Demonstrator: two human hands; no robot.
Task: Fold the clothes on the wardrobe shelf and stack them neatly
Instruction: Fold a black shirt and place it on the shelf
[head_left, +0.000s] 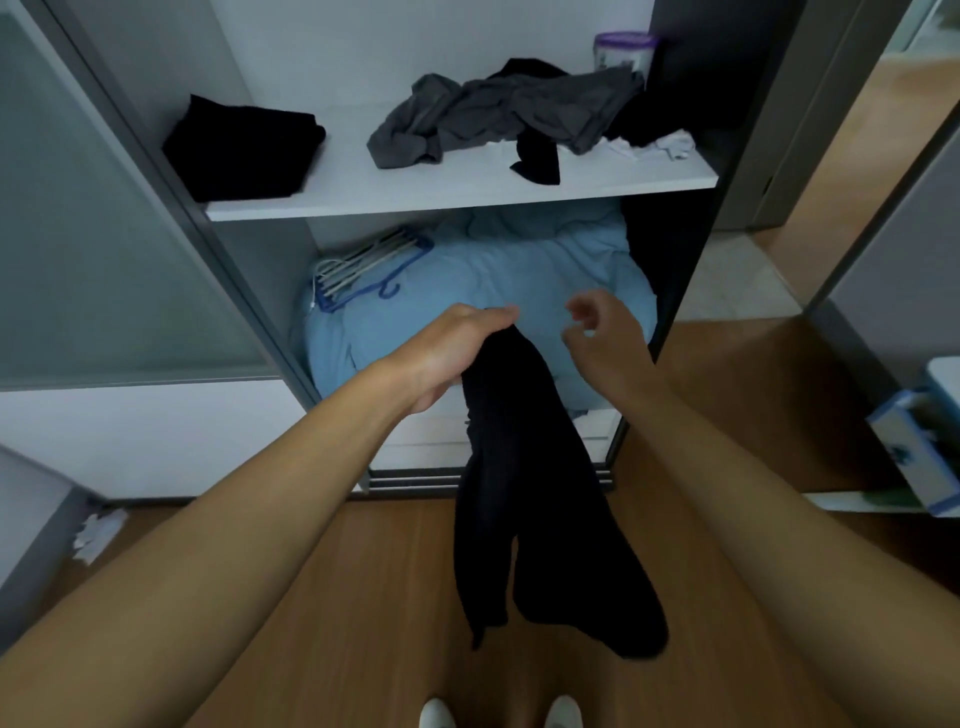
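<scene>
The fingers (498, 314) of the left hand (447, 353) clamp the hanging black garment (524, 499) by its top, while the right hand (605, 338), fingers apart and empty, seems ready to take another edge for folding.

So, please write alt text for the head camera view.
The left hand grips a black garment hanging toward the wooden floor, while the right hand is open beside it. On the white wardrobe shelf lie a folded black stack and crumpled grey clothes.

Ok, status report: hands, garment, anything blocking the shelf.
Left hand gripping black garment, hanging unfolded. Right hand open, empty, beside it. Grey clothes crumpled on shelf; folded black stack at left.
</scene>
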